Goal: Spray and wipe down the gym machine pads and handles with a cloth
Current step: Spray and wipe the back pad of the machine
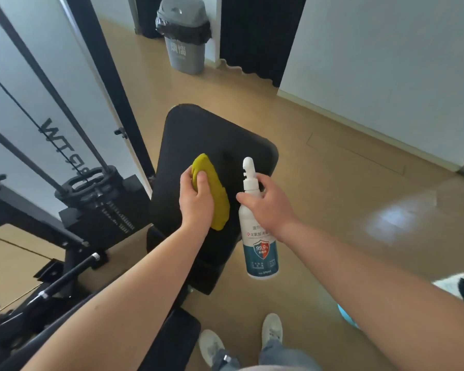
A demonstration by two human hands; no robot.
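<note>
While my left hand [197, 202] holds the bunched yellow cloth [217, 188] against the middle of the black bench pad [206, 135], fingers [186, 180] curled tight round it, my right hand [265, 204] clamps the white spray bottle [259, 250] by its neck, beside the pad's right edge. Overspray is my main worry: with the nozzle so near that edge, mist could land on the floor [332, 183] and leave it slick. Bunched like this, the cloth may skip patches.
</note>
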